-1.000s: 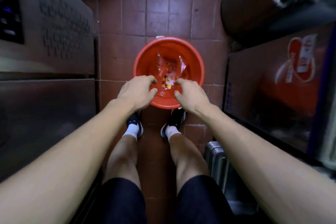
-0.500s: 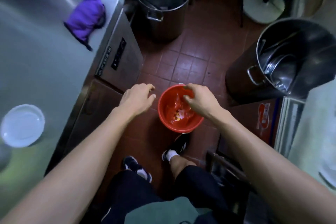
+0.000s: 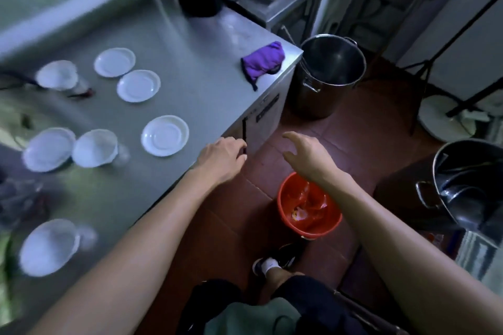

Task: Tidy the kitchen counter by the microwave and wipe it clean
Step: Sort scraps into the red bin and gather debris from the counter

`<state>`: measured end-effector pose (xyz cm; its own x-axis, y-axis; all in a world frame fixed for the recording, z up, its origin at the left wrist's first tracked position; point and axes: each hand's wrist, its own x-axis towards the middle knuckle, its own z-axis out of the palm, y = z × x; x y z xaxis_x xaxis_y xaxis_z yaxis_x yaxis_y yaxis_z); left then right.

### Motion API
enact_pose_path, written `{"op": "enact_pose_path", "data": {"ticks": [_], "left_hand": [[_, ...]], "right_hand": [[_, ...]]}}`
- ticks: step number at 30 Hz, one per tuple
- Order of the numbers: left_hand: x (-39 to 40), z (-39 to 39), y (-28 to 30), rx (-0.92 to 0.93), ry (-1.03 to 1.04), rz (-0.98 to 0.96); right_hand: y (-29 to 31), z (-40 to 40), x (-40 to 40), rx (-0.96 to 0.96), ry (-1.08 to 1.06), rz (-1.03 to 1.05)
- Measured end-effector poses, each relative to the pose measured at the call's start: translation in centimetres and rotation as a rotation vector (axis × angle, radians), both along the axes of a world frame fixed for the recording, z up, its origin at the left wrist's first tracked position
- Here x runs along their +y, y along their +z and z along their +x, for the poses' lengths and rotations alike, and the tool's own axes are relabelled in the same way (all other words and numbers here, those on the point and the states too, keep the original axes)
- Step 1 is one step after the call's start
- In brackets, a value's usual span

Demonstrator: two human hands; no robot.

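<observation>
Left hand (image 3: 221,156) fingers curled, empty, at table (image 3: 190,43) edge | right hand (image 3: 307,155) spread above red bin (image 3: 310,228) | purple cloth (image 3: 262,61) far, handy for wiping.

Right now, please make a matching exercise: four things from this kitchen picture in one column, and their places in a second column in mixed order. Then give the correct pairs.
Things
1. purple cloth
2. red bucket
3. left hand
4. steel pot

Places
A. on the floor tiles, under the right forearm
B. on the floor, just past the far corner of the counter
C. on the counter top, near its far corner
D. at the counter's edge, near a white plate

Pairs: 1-C, 2-A, 3-D, 4-B
</observation>
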<state>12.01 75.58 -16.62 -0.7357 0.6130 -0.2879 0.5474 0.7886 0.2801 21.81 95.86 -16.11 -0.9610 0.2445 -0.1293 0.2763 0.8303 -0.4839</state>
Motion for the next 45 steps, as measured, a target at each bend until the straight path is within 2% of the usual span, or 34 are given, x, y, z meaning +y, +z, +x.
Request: {"op": "enact_pose_path", "data": {"ticks": [5, 12, 17, 22, 28, 35, 45], "left_hand": [[-9.6, 1.1, 2.1, 0.035, 0.187, 0.110], [-21.5, 3.9, 3.0, 0.076, 0.333, 0.130], [-28.9, 5.4, 3.1, 0.097, 0.417, 0.153], [-35.4, 7.0, 2.6, 0.117, 0.558, 0.222], [-41.9, 9.2, 1.6, 0.167, 0.752, 0.214], [-48.2, 10.1, 0.3, 0.137, 0.945, 0.171], [-53.1, 5.5, -2.1, 0.121, 1.143, 0.139]], "right_hand": [[2.1, -1.0, -8.9, 0.011, 0.099, -0.015], [3.4, -1.4, -20.9, 0.033, 0.263, -0.039], [3.9, -1.9, -27.4, 0.012, 0.338, -0.040], [4.1, -3.2, -32.7, -0.001, 0.503, -0.010], [3.7, -5.3, -39.6, -0.007, 0.673, -0.010], [1.9, -9.3, -47.1, -0.050, 0.845, -0.040], [-2.0, -17.0, -53.1, -0.120, 1.048, 0.096]]}}
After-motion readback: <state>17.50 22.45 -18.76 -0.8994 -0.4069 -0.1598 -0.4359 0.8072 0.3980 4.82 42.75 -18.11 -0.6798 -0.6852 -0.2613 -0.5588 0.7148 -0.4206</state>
